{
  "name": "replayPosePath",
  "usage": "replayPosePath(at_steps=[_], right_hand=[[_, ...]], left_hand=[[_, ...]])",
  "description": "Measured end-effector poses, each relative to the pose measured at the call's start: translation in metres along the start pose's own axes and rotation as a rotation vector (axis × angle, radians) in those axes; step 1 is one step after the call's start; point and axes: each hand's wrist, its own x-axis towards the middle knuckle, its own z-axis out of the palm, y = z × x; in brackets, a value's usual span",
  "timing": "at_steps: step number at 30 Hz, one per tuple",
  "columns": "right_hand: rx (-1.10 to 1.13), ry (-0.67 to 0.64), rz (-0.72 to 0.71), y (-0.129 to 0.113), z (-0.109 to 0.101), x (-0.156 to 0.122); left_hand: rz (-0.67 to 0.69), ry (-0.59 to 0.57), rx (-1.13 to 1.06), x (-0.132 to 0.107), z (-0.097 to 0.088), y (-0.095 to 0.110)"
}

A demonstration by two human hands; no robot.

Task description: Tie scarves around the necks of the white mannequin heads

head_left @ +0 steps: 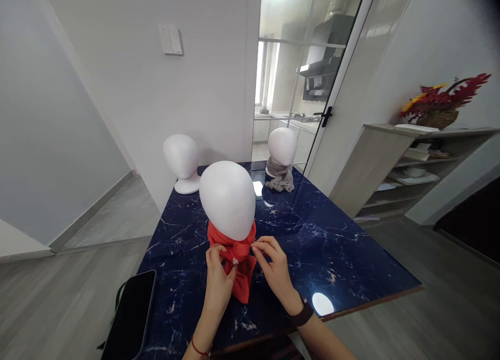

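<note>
Standing nearest in the head view, a white foam head (227, 198) was placed toward the near side of the dark blue marbled table (332, 250), presumably so it could be reached without stretching. A red scarf (242, 284) was wrapped around its neck, knotted at the front on the person's side, with a loose end hanging below the knot. The left hand (219, 282) pinched the cloth beside the knot between thumb and fingers, a hold that seemed meant to steady the fabric. A small pale spot (235, 261) showed by its thumb, too small to identify. The right hand (275, 263) was at the scarf's other side, thumb and forefinger narrowed together at its edge; whether cloth was caught between those tips, I could not tell. A second, bare foam head (180, 154) stood behind at the left, and a third foam head (282, 146) with a grey scarf (280, 176) around its neck stood at the back right, both likely set back to leave working room. A phone (130, 313) lay at the left edge, perhaps to keep it out of the way
</note>
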Motion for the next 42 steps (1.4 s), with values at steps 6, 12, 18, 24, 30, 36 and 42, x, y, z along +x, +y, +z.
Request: replayPosePath(at_steps=[6, 12, 18, 24, 30, 36, 42], right_hand=[[0.204, -0.224, 0.147, -0.006, -0.005, 0.018], [-0.14, -0.382, -0.19, -0.01, 0.01, -0.002], [-0.202, -0.357, -0.284, -0.013, 0.006, -0.026], [0.451, -0.141, 0.351, -0.004, -0.001, 0.004], [0.706, 0.003, 0.547, 0.009, -0.018, 0.046], [0.709, 0.176, 0.462, 0.014, -0.024, 0.05], [0.026, -0.158, -0.182, -0.018, -0.007, -0.018]], left_hand=[[-0.002, -0.123, 0.008, 0.009, -0.01, -0.006], [0.06, -0.099, 0.119, 0.006, -0.005, 0.002], [-0.06, -0.014, 0.441, 0.003, -0.002, 0.012], [-0.05, -0.074, 0.373, 0.014, -0.018, -0.002], [-0.028, -0.08, 0.404, 0.032, -0.037, -0.018], [-0.031, -0.061, 0.446, 0.035, -0.034, -0.013], [-0.15, -0.264, 0.038, 0.02, -0.013, -0.012]])
